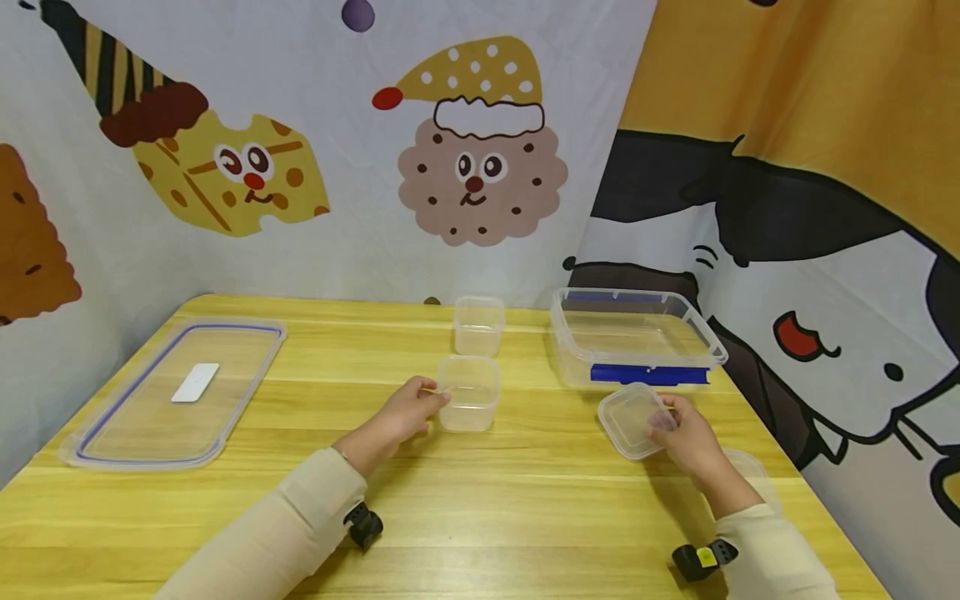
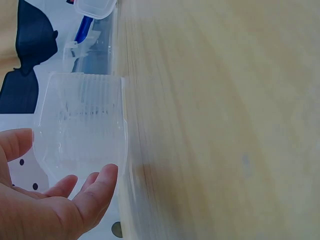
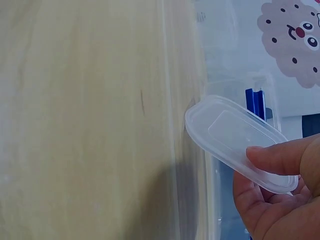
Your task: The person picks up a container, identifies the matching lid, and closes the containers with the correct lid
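Note:
My left hand (image 1: 408, 408) is at the left side of the nearer small clear plastic container (image 1: 470, 408), fingertips right at its wall. The left wrist view shows that hand's thumb and fingers spread apart beside the container (image 2: 82, 125). My right hand (image 1: 682, 433) pinches a small clear lid (image 1: 630, 421) by its right edge, tilted and raised in front of the large box. In the right wrist view, the thumb lies on top of the lid (image 3: 230, 130) with fingers beneath. Directly behind the nearer container stands a second small container (image 1: 479, 327).
A large clear box (image 1: 570, 367) with a blue clip (image 1: 648, 374) stands uncovered at the back right. Its large lid (image 1: 135, 433), with a blue seal and a white label (image 1: 195, 382), lies at the left. Another small lid (image 1: 752, 471) lies partly behind the right wrist.

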Motion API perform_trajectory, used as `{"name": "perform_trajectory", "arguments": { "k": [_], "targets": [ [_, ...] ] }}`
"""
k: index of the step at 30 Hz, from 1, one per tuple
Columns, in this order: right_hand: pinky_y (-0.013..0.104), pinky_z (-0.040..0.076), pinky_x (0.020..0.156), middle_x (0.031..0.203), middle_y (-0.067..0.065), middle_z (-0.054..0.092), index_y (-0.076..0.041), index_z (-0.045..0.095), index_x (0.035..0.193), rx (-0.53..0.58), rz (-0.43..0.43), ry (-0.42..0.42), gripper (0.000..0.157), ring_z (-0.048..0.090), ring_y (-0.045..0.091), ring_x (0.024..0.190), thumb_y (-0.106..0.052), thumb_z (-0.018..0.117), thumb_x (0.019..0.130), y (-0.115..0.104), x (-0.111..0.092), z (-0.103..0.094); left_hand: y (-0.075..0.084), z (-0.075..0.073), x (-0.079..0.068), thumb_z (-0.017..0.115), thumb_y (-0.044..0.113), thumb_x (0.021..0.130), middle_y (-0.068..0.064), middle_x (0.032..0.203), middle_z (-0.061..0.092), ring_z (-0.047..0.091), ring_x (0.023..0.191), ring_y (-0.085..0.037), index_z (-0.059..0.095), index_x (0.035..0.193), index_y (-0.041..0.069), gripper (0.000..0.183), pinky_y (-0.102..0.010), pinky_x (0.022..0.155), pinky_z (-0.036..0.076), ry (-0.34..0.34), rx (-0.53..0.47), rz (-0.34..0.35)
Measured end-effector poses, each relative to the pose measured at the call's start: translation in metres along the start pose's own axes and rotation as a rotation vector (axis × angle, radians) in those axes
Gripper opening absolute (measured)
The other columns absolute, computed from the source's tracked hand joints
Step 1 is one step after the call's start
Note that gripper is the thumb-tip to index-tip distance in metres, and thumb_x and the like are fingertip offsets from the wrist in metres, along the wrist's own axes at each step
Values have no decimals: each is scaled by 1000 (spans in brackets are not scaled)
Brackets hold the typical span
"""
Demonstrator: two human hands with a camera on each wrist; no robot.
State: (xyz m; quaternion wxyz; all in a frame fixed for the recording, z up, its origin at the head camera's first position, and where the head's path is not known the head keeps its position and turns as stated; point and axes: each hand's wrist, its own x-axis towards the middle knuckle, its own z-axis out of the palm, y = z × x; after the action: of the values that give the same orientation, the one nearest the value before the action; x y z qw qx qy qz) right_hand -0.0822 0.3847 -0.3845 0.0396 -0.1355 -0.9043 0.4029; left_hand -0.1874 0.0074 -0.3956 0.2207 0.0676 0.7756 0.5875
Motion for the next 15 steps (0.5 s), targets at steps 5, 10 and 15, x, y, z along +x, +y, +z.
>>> {"name": "perform_trajectory", "arguments": {
  "k": [5,10,15],
  "targets": [
    [15,47,67,107,27,57,13,40,126,3,-5,4,42,55,19,92,5,59,89,-2,0,0,0,0,0,52,23,100,-24,127,50,52,115,-35,40,136,-4,47,-47,90,50,-1,-2,3],
    [13,46,68,109,27,57,13,42,123,19,-12,2,39,54,11,89,5,60,90,-7,-2,1,3,0,-2,51,22,101,-26,128,49,51,117,-37,39,136,-5,46,-48,90,50,-5,0,-2],
    [11,46,70,108,25,57,12,44,121,37,-38,-4,35,54,7,89,7,59,90,-12,-6,1,5,0,-4,50,22,101,-27,130,47,49,119,-39,38,136,-6,46,-50,92,49,-12,-1,-6]
  ]
}}
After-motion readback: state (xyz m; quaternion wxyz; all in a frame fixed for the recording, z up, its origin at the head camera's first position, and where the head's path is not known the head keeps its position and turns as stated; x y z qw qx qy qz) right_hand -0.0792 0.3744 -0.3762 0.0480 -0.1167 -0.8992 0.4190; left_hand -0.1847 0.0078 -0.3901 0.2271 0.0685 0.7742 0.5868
